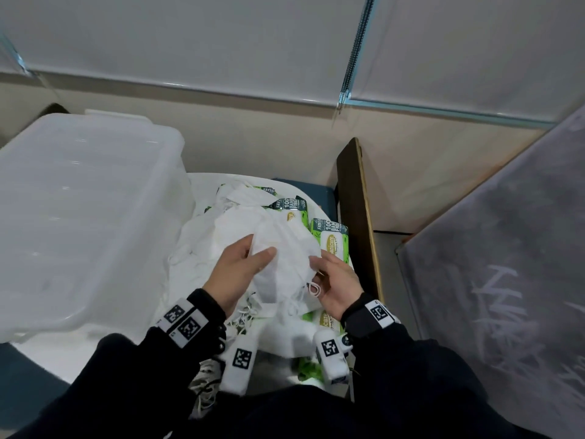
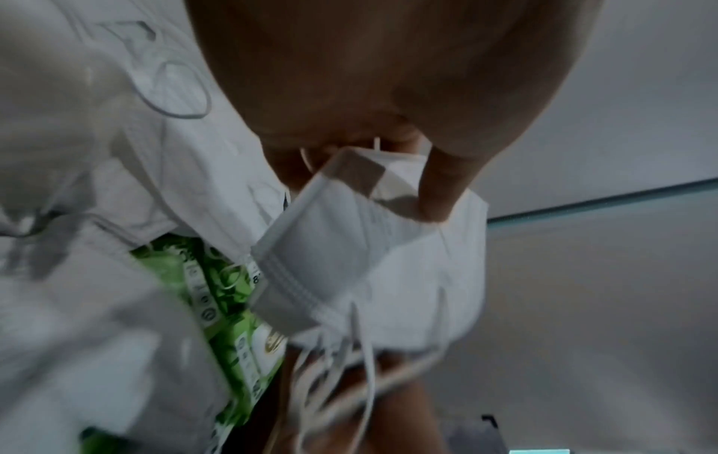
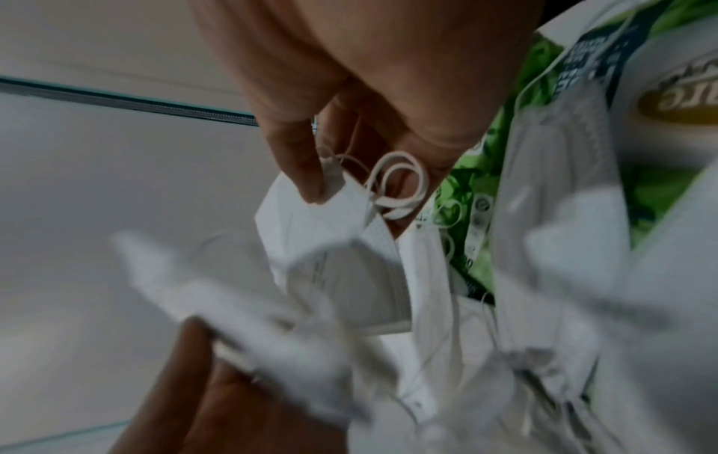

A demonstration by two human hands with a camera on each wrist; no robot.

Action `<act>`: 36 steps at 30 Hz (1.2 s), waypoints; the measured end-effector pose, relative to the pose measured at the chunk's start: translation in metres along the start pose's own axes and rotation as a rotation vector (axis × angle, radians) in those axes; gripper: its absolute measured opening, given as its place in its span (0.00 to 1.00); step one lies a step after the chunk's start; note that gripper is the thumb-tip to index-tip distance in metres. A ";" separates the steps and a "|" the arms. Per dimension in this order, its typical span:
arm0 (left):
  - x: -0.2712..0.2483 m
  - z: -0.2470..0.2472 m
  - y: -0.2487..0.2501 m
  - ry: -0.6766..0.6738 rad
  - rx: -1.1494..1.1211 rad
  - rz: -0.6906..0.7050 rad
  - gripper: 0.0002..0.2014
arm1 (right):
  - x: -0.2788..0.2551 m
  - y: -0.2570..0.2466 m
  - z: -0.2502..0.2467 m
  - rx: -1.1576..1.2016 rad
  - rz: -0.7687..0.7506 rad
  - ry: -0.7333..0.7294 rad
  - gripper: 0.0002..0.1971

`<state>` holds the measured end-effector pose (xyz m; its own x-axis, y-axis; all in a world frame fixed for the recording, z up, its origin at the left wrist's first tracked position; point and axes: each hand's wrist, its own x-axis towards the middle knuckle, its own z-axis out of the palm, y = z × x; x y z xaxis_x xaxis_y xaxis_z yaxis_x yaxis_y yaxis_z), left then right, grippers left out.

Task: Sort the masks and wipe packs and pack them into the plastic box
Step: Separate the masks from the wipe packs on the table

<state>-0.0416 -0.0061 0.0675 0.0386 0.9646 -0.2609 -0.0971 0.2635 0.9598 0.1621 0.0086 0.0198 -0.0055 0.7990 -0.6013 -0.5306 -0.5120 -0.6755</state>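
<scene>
L hand (image 1: 235,270) + R hand (image 1: 335,282) both pinch a bunch of white masks (image 1: 281,258) lifted over the mixed pile on white counter (image 1: 202,182) | step: sorting masks out, none packed | next: free tangled ear loops, carry to plastic box (image 1: 88,217) at left | wipe packs (image 1: 330,240) green, read "100", "FIBE…", "…anicare"

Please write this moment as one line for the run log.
left hand: holds masks | right hand: pinches masks | plastic box: lidded
</scene>
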 end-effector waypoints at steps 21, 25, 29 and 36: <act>-0.060 -0.094 -0.037 0.128 -0.208 -0.147 0.07 | -0.121 0.101 0.060 -0.354 0.043 -0.046 0.12; -0.076 -0.107 -0.042 0.103 -0.188 -0.167 0.07 | -0.125 0.140 0.066 -0.514 -0.022 -0.011 0.12; -0.090 -0.129 -0.053 0.073 -0.258 -0.293 0.11 | -0.135 0.164 0.065 -0.450 -0.033 0.038 0.09; -0.099 -0.155 -0.067 0.072 -0.262 -0.397 0.15 | -0.149 0.169 0.069 0.297 -0.018 0.116 0.13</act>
<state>-0.1930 -0.1174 0.0126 0.0556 0.7846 -0.6174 -0.3360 0.5970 0.7284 0.0149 -0.1756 0.0242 0.0941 0.7571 -0.6465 -0.7539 -0.3700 -0.5430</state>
